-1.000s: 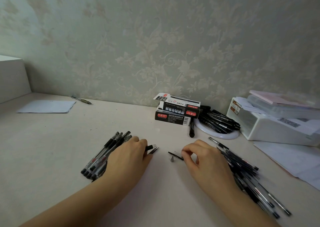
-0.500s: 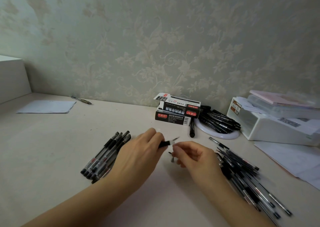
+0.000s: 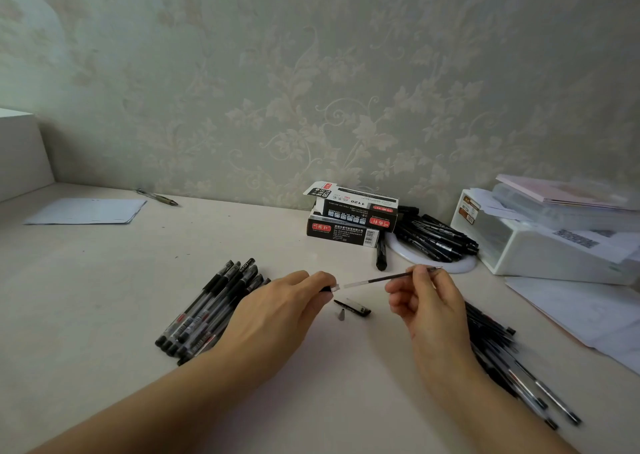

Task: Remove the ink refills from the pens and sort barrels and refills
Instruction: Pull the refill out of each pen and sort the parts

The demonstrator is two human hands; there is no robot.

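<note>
Fingers (image 3: 420, 273) of the right hand (image 3: 427, 309) are pinching the refill (image 3: 382, 278) near its tip, holding it above the table (image 3: 104, 280). Its pale tail is reaching toward the barrel (image 3: 329, 288), which the left hand (image 3: 277, 311) is gripping. A cap (image 3: 353, 307) and cone tip (image 3: 341, 314) are lying on the table just below the gap between the hands. Pens (image 3: 207, 306) are lying in a row at 9 o'clock of the left hand; a looser pile (image 3: 512, 367) is spreading at 4 o'clock of the right. Bare tabletop is stretching toward the near edge between the forearms.
</note>
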